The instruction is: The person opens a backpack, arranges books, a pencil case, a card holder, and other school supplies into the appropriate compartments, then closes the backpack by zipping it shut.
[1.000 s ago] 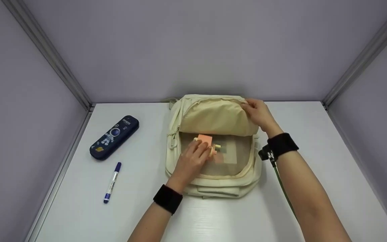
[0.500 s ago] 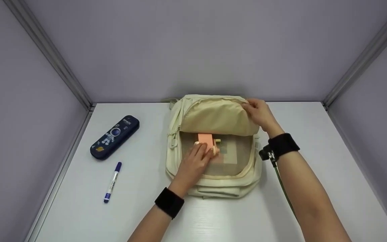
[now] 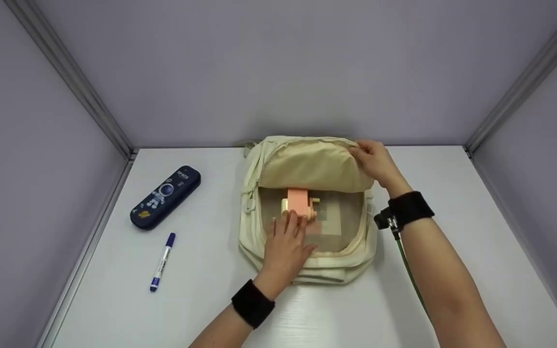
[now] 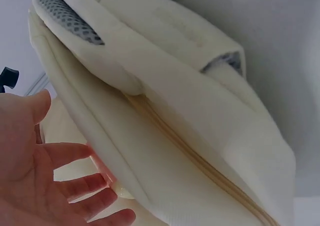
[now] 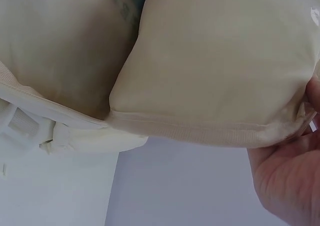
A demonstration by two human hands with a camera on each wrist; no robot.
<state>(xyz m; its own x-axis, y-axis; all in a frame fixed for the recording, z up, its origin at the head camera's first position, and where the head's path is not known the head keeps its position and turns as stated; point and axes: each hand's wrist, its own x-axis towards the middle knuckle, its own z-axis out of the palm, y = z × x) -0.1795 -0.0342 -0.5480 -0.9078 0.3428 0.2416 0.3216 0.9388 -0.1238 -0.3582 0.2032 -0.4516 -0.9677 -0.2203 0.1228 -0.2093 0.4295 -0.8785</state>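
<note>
A cream backpack (image 3: 249, 232) lies on the table with its front flap (image 3: 315, 169) folded up. My right hand (image 3: 377, 164) pinches that flap at its upper right edge; the right wrist view also shows the fingers on the fabric rim. Inside the open compartment sits an orange boxy object (image 3: 298, 200), with a yellow peg and a round part at its right side, perhaps a hand-crank pencil sharpener. My left hand (image 3: 285, 249) lies over the near part of the compartment, fingers straight and spread, fingertips at the object's near end. In the left wrist view, the bag's edge hides most of the object.
To the left lies a dark blue pencil case (image 3: 165, 198) with a space print. A white and blue marker (image 3: 162, 263) lies nearer the front. Grey walls (image 3: 278, 72) enclose the white table (image 3: 201, 299) at the back and sides.
The orange object has moved slightly farther into the backpack. My left hand has loosened from it, spread its fingers and drawn back toward the front. The right hand still holds up the flap.
</note>
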